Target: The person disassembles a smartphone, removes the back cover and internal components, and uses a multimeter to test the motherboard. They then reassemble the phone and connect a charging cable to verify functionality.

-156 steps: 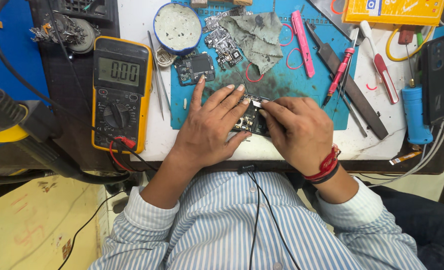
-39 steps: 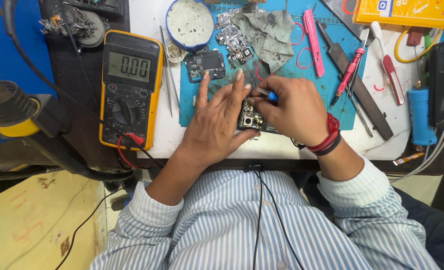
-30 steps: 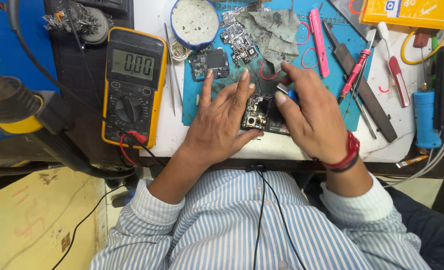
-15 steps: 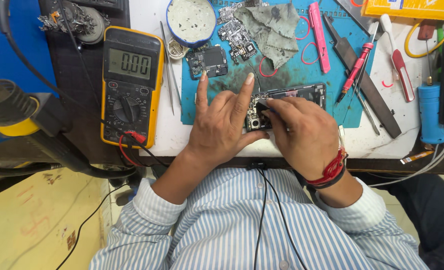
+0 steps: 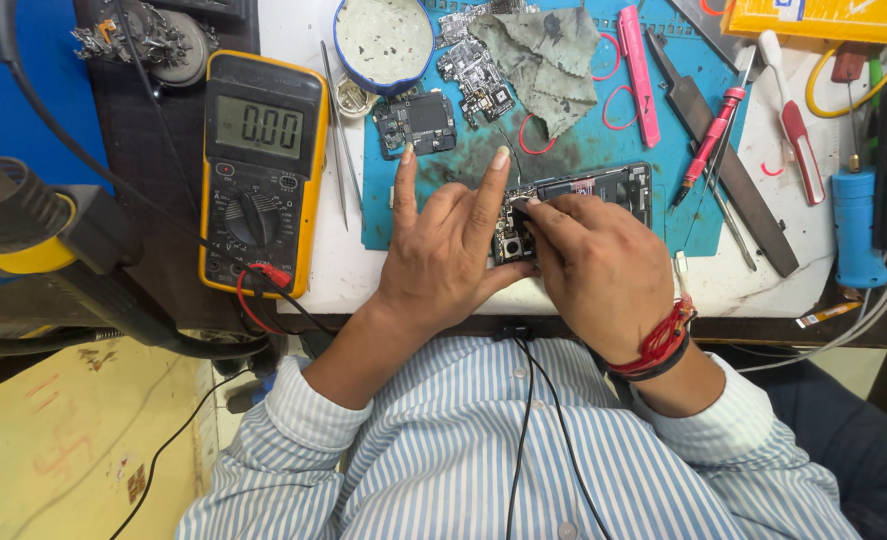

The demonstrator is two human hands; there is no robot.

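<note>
— At bench centre, what do the hands do?
— Left hand (image 5: 442,255) steadies the opened phone (image 5: 579,200) on the blue mat (image 5: 584,150); right hand (image 5: 594,270) pinches at its near end.
— Surroundings?
— Yellow multimeter (image 5: 261,170) left, pink-handled screwdriver (image 5: 709,145) right.

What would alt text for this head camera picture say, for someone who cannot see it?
Seen from above, a person's left hand and right hand work on an opened phone lying on a blue mat. A yellow multimeter sits to the left, and a pink-handled screwdriver lies to the right.
</note>
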